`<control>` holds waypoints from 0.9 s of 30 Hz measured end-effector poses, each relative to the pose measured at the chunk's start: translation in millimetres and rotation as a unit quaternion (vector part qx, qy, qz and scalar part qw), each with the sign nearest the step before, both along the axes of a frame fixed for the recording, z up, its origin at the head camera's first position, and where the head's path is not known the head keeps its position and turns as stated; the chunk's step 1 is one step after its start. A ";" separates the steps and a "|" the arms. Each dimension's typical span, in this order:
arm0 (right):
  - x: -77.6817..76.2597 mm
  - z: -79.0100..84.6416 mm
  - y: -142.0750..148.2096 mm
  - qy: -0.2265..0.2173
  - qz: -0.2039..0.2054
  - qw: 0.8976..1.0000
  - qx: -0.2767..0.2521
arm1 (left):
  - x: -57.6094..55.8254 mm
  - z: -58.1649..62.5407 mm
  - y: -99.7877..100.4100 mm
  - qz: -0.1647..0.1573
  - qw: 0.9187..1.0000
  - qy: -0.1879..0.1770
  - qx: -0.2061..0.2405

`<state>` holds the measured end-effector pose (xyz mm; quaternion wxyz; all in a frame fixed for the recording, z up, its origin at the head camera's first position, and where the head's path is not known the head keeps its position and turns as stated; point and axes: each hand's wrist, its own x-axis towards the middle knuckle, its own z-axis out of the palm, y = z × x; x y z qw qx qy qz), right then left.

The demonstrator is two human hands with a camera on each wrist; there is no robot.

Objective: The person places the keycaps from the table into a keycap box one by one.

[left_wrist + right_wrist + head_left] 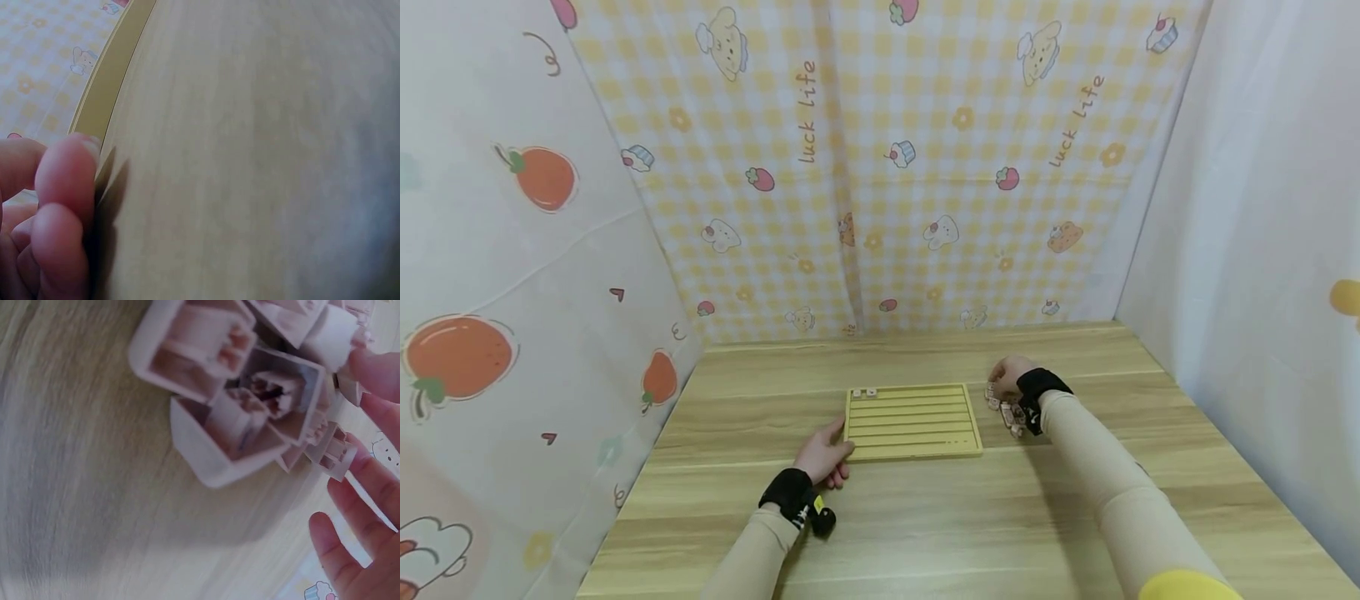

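Note:
A shallow yellow tray (913, 422) with long parallel ridges lies on the table, two pale keycaps (864, 392) sitting in its top left corner. My left hand (822, 456) grips the tray's left side near the front corner, thumb over the rim. In the left wrist view, the curled fingers (62, 181) lie against the yellow edge (106, 81). To the right of the tray, my right hand (1013, 377) reaches down over a small pile of pink keycaps (1009, 417). Up close, several keycaps (231, 431) show their hollow undersides; spread, fairly straight fingers (369, 500) touch the pile's far side.
The wood-grain table (910, 525) runs back to a yellow checked curtain (895, 208). White printed cloth (512, 267) hangs along the left side, with a pale sheet (1262, 208) on the right. Each wrist wears a black strap (790, 493) with a small camera.

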<state>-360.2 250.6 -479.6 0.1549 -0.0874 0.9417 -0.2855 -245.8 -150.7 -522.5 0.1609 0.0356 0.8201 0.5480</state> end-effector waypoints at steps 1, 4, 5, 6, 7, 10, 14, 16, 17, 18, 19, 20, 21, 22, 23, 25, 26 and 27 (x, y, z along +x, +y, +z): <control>0.4 0.0 -0.5 0.002 0.001 1.000 -0.004 | -0.2 0.6 0.1 0.000 1.000 -0.002 0.000; 0.6 -1.7 -1.6 0.027 0.008 1.000 0.001 | -0.3 2.2 0.2 0.001 1.000 -0.006 0.000; -0.9 -3.8 -0.2 0.044 0.019 0.999 0.005 | -0.5 2.3 0.3 0.001 1.000 -0.006 0.000; -1.1 -3.9 -0.1 0.059 0.025 0.998 0.011 | -0.7 2.3 0.4 0.001 1.000 -0.006 -0.001; -1.0 -3.0 0.3 0.074 0.032 0.997 0.014 | -1.0 2.2 0.6 0.001 1.000 -0.004 0.000; -3.1 0.3 1.9 0.071 0.022 0.997 -0.019 | -1.4 1.0 0.7 0.002 1.000 0.001 -0.001; -7.5 15.7 7.9 0.000 -0.011 0.991 -0.134 | -1.1 -1.4 1.6 0.006 1.000 0.003 0.007; -25.7 8.0 21.9 -0.032 0.007 0.974 -0.225 | -0.8 -3.3 2.3 0.005 1.000 0.000 0.014; -28.2 11.1 25.2 -0.050 0.013 0.962 -0.269 | -0.3 -4.0 2.5 0.005 1.000 -0.001 0.018; -29.4 15.1 27.1 -0.070 0.012 0.950 -0.303 | 0.2 -4.6 2.4 0.004 1.000 -0.001 0.021; -33.3 16.2 29.9 -0.088 0.023 0.937 -0.337 | 0.6 -5.2 2.3 0.003 1.000 -0.001 0.024; -33.1 21.8 29.3 -0.109 0.023 0.924 -0.366 | 1.1 -4.9 2.0 0.002 1.000 0.001 0.023; -32.8 26.9 28.7 -0.131 0.021 0.908 -0.396 | 1.3 -5.0 1.4 0.002 1.000 0.002 0.021; -30.2 33.1 26.7 -0.149 0.021 0.892 -0.426 | 1.5 -4.6 1.0 0.001 1.000 0.004 0.019; -17.7 50.2 18.4 -0.164 0.000 0.888 -0.429 | 1.3 -4.2 0.5 -0.002 1.000 0.007 0.015; -13.3 56.8 15.5 -0.189 -0.005 0.862 -0.470 | 0.4 -3.8 0.1 -0.003 1.000 0.009 0.008; -8.9 60.7 13.6 -0.199 -0.012 0.849 -0.490 | 0.0 -3.5 0.3 -0.004 1.000 0.010 0.004; -7.3 60.2 13.6 -0.204 -0.011 0.836 -0.508 | -0.6 -3.7 0.7 -0.006 1.000 0.011 0.003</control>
